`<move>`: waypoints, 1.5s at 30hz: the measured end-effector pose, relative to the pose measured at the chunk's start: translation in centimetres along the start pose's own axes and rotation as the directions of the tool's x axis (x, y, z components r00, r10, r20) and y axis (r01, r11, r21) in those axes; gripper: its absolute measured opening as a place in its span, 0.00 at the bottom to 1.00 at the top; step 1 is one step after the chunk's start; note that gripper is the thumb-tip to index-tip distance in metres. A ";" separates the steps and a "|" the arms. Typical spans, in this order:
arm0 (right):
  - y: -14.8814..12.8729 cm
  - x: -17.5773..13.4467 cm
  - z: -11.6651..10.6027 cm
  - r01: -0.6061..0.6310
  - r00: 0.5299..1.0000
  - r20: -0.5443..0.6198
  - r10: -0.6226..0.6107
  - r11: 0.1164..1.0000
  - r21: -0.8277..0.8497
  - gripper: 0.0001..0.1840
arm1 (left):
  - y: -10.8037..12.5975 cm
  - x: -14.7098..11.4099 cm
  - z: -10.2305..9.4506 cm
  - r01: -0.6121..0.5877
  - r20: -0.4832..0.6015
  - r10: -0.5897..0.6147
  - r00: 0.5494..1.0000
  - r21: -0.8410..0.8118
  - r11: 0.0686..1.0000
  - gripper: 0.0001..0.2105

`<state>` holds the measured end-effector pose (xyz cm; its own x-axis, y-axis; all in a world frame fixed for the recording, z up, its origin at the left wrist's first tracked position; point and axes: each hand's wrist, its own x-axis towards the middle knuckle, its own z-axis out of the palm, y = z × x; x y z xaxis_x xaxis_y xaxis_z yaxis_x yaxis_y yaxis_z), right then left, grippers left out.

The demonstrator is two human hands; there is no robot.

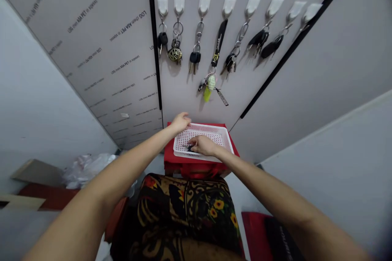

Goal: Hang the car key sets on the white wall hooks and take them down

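Note:
A white plastic basket [228,140] with a perforated bottom rests on a red surface in front of me. My left hand [181,122] is at its far left corner, with the fingers closed over the rim. Inside the basket, my right hand [202,145] pinches a bunch of keys [190,148] with a dark head, partly covered by the fingers. Above, several bunches of keys hang from white hooks on the panel, among them one on a black strap [219,43] with a yellow-green tag [207,94] and one with a round brass-coloured charm [174,54].
The rightmost white hook [311,11] bears no keys. Under the basket is a red box or bag [170,157], close to my patterned clothing [190,208]. Plastic bags [88,169] lie at the left, and a red and black bag [257,232] lies at the lower right.

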<state>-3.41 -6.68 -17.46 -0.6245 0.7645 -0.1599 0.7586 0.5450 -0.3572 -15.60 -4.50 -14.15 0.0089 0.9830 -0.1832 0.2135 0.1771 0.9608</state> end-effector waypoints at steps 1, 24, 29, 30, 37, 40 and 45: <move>-0.2 0.5 0.0 -0.031 0.999 0.016 0.032 0.998 -0.054 0.16 | -0.2 -0.2 -0.1 0.005 0.002 -0.005 1.000 0.000 1.000 0.18; 3.1 -4.6 -12.7 -0.045 0.869 -0.382 0.315 0.819 0.572 0.05 | 6.5 -1.3 5.9 -0.221 0.287 0.249 0.925 -0.129 0.967 0.14; 4.3 -7.1 -20.6 0.067 0.661 -0.592 0.461 0.749 0.659 0.05 | 14.9 -1.4 9.0 -0.296 0.249 0.345 0.905 -0.214 0.931 0.17; 4.6 -7.4 -22.0 0.097 0.615 -0.624 0.482 0.739 0.666 0.04 | 16.4 -1.4 9.4 -0.312 0.253 0.368 0.895 -0.235 0.920 0.18; 7.1 -7.6 -28.7 0.203 0.363 -0.719 0.593 0.703 0.682 0.04 | 21.7 0.0 11.6 -0.432 0.168 0.465 0.869 -0.199 0.880 0.21; 8.3 -7.1 -30.2 0.185 0.274 -0.720 0.637 0.700 0.690 0.04 | 21.4 0.6 11.5 -0.439 0.170 0.460 0.871 -0.147 0.886 0.19; 9.4 -6.3 -31.1 0.150 0.219 -0.700 0.680 0.685 0.713 0.06 | 19.8 1.2 10.0 -0.403 0.154 0.413 0.898 -0.094 0.911 0.17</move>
<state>13.40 4.35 8.83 0.5094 0.7788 0.3661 0.2937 0.2425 -0.9246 -1.55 -0.33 2.59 0.2468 0.9482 0.2001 0.0987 -0.2300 0.9682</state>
